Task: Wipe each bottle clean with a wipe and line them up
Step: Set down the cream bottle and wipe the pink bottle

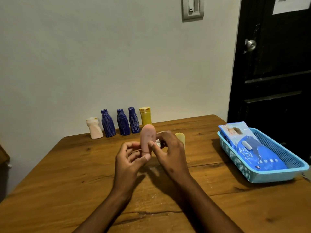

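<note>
Wiping step, by the look of it. Left hand [129,158] curled round pink bottle [147,140], upright between thumb and fingers. Right hand [170,153] pinching white wipe [157,143] against bottle's side. Beyond fingertips, five bottles [122,122] lined up. Next, probably: turn bottle, finish wiping, add to row.

Hidden and cut-off parts around the pink bottle [147,140]

Base of pink bottle covered by left hand [129,158]; wipe [158,143] just right of it mostly buried in right hand [170,155], only a white scrap showing. Pale yellow bottle [180,138] behind right hand half hidden. Wipes pack [252,147] print unreadable. Surface [67,182] cropped by bottom edge.
</note>
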